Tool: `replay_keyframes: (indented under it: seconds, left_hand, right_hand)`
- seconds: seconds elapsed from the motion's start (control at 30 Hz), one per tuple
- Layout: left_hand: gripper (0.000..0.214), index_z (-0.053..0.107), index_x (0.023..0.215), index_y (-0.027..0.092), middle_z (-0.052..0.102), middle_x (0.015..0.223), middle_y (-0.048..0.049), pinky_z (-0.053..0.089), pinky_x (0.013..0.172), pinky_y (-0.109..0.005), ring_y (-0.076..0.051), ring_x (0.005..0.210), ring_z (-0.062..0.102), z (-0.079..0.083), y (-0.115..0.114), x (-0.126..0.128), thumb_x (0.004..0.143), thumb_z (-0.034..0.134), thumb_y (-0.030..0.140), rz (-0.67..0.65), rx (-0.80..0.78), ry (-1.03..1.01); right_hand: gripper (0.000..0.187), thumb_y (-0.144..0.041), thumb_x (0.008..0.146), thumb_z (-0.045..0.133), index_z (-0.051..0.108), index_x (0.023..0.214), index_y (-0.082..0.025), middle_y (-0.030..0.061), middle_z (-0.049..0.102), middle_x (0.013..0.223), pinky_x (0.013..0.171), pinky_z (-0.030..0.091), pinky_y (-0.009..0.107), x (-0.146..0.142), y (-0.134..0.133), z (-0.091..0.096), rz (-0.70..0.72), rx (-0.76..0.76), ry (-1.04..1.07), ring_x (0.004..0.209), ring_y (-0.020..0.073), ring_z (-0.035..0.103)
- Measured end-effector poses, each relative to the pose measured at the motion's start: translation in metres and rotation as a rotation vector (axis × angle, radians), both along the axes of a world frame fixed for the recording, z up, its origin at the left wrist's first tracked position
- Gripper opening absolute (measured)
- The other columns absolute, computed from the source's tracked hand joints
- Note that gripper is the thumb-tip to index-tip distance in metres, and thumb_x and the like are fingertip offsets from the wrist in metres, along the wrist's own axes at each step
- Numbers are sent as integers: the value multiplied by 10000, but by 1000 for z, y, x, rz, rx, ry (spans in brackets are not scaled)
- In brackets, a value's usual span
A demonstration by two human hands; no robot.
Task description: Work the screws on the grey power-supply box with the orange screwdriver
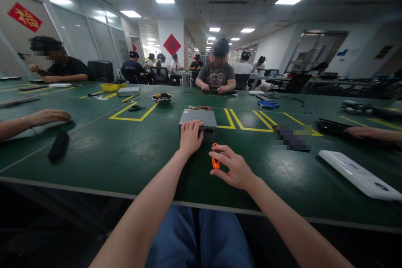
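Note:
A grey metal computer power supply sits on the green table in front of me, with coloured wires at its far side. My left hand lies over its near left part, fingers on the top and thumb against the front face, holding it. Just to the right and nearer to me, my right hand curls its fingers and thumb around a small orange and black tool. The fingers partly cover this tool, so its exact kind does not show.
Yellow tape lines mark the green table. Ahead stands a metal bowl with tools, near black pliers. A white device lies at the right, a black case at the left. Other people's hands rest at both sides; a person sits opposite.

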State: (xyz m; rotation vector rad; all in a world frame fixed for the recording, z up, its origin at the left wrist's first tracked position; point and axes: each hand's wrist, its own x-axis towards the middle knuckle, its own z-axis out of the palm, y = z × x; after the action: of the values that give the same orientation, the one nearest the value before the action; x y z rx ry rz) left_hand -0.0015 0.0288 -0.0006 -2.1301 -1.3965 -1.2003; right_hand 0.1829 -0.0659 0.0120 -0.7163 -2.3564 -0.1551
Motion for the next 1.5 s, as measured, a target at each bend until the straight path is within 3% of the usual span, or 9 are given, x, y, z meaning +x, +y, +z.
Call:
replay_keyframes:
  seconds: [0.1,0.3,0.5,0.67,1.0,1.2,1.37,1.5]
  left_hand:
    - [290,503,1112,235,547,1218,-42,249,1076,-399,-199,1181,448,0,0,0,823,507,211,2,4,-2]
    - [288,499,1116,234,548,1216,-43,257,1069,-400,-198,1180,448,0,-1,0,829,496,212,1,-8,6]
    - [294,494,1120,234,548,1216,-41,251,1073,-400,-197,1183,446,0,-1,0,828,495,209,-2,-6,-1]
    - [296,496,1119,237,548,1213,-42,251,1072,-398,-198,1185,444,0,-1,0,825,495,205,0,-4,1]
    - [290,504,1113,238,549,1214,-45,251,1073,-402,-199,1181,450,1,-1,1,825,488,205,0,-10,-5]
    - [292,501,1118,239,548,1216,-41,253,1073,-401,-201,1178,450,1,-1,1,827,491,213,3,-15,-5]
    - [290,502,1115,233,545,1219,-39,253,1069,-405,-209,1175,449,0,-1,1,826,493,213,4,-9,-4]
    - [291,501,1116,231,547,1216,-43,256,1067,-410,-211,1173,450,1,-2,1,827,488,205,2,-10,-4]
  right_hand:
    - [336,-379,891,471,480,1177,-204,136,463,1193,725,522,329,-1,-2,2,-1,-13,-28,810,158,612]
    - [280,-337,858,517,458,1088,-188,125,527,1137,814,508,364,-2,-1,-1,8,-7,72,1014,224,569]
    - [332,-352,838,541,451,1106,-178,130,515,1146,832,502,361,-2,-2,2,25,-54,41,1029,229,556]
    - [301,-329,866,492,470,1129,-185,137,483,1187,765,516,351,-3,-2,1,13,-45,-27,881,190,603]
    - [351,-338,815,553,436,1105,-180,139,484,1160,832,505,383,-5,-3,1,44,-123,21,1052,238,541]
    - [335,-346,860,507,471,1153,-187,143,492,1193,785,516,377,-5,-3,2,28,-58,-65,910,209,598]
    - [344,-369,834,551,454,1095,-167,144,500,1157,815,513,379,-6,-2,-1,19,-91,16,1042,243,553]
    - [377,-388,842,543,464,1139,-169,136,498,1153,784,516,368,-7,-3,1,-3,-72,-47,958,224,578]
